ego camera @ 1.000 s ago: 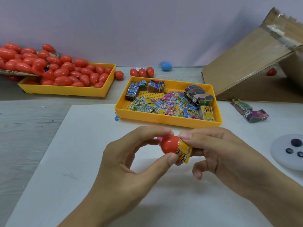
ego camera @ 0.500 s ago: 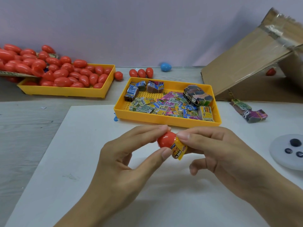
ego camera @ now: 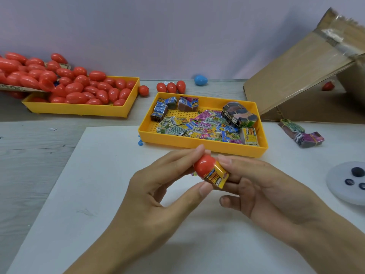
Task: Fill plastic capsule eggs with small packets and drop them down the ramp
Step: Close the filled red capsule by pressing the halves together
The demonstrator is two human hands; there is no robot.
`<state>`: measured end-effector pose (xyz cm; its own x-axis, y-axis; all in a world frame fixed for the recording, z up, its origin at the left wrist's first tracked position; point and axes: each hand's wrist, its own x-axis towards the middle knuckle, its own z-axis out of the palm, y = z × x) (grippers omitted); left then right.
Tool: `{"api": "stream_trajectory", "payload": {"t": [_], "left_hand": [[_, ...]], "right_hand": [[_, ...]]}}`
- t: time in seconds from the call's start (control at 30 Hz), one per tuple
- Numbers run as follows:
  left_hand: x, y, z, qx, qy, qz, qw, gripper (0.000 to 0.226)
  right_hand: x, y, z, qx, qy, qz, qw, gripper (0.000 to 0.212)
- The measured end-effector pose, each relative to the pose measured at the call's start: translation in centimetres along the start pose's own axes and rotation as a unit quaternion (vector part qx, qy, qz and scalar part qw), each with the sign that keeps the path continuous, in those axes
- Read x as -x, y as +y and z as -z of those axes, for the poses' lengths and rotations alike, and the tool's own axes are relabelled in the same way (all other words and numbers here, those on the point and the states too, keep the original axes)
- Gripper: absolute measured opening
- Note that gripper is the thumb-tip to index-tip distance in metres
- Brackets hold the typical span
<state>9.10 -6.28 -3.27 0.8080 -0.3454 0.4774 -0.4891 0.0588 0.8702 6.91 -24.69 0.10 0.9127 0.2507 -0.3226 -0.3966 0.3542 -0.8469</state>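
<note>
While the left hand (ego camera: pixel 158 186) pinches a red capsule half (ego camera: pixel 204 167) between thumb and forefinger, the right hand (ego camera: pixel 262 186) curls its fingers (ego camera: pixel 227 159) round a yellow packet (ego camera: pixel 217 176) whose end sits in the half's open mouth; both are held above a white board (ego camera: pixel 94 194) lying on the pale wood-grain counter (ego camera: pixel 29 155). Just behind the hands, a yellow tray (ego camera: pixel 197 144) holds loose packets (ego camera: pixel 197 127) and banded bundles. Farther left, a second yellow tray (ego camera: pixel 79 108) is heaped with red eggs (ego camera: pixel 79 88), and more of them spill from a cardboard flap at the frame's left edge, where they are cut off. Three red eggs and a blue egg (ego camera: pixel 200 80) lie near the plain lilac wall (ego camera: pixel 177 36). To the right, a cardboard ramp (ego camera: pixel 296 76) slopes upward with tape at its top, partly out of frame; a red object shows in the shadow beneath it, too dim to identify. Two banded bundles (ego camera: pixel 302 133) lie on the board beside the ramp. A grey round object (ego camera: pixel 343 184) with dark buttons is cut by the right edge.
</note>
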Motion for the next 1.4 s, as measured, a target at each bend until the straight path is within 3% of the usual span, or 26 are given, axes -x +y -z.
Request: {"api": "stream_trajectory", "payload": {"t": [0.17, 0.33, 0.7, 0.9, 1.1, 1.27, 1.4], "left_hand": [[0.19, -0.31, -0.02, -0.065, 0.036, -0.041, 0.996, 0.050], [0.13, -0.05, 0.14, -0.080, 0.026, -0.050, 0.995, 0.049], [0.20, -0.11, -0.08, -0.065, 0.000, -0.027, 0.998, 0.045], [0.32, 0.37, 0.11, -0.027, -0.016, 0.014, 0.999, 0.035], [0.15, -0.01, -0.33, 0.000, -0.005, 0.001, 1.000, 0.033], [0.11, 0.07, -0.22, 0.048, 0.067, 0.002, 0.997, 0.032], [-0.16, 0.65, 0.08, 0.089, 0.092, 0.014, 0.992, 0.046]], "right_hand": [[-0.06, 0.30, -0.11, -0.019, -0.015, -0.015, 1.000, 0.031], [0.10, 0.14, 0.00, -0.008, -0.019, -0.009, 1.000, 0.038], [0.06, 0.13, 0.14, 0.018, 0.009, 0.006, 1.000, 0.039], [0.47, 0.02, -0.05, 0.077, 0.046, 0.060, 0.994, 0.027], [0.52, 0.12, -0.32, 0.080, 0.042, 0.060, 0.994, 0.021], [0.38, -0.13, -0.29, 0.001, 0.031, 0.058, 0.998, 0.018], [0.47, 0.07, -0.38, 0.038, 0.011, 0.064, 0.997, 0.024]]}}
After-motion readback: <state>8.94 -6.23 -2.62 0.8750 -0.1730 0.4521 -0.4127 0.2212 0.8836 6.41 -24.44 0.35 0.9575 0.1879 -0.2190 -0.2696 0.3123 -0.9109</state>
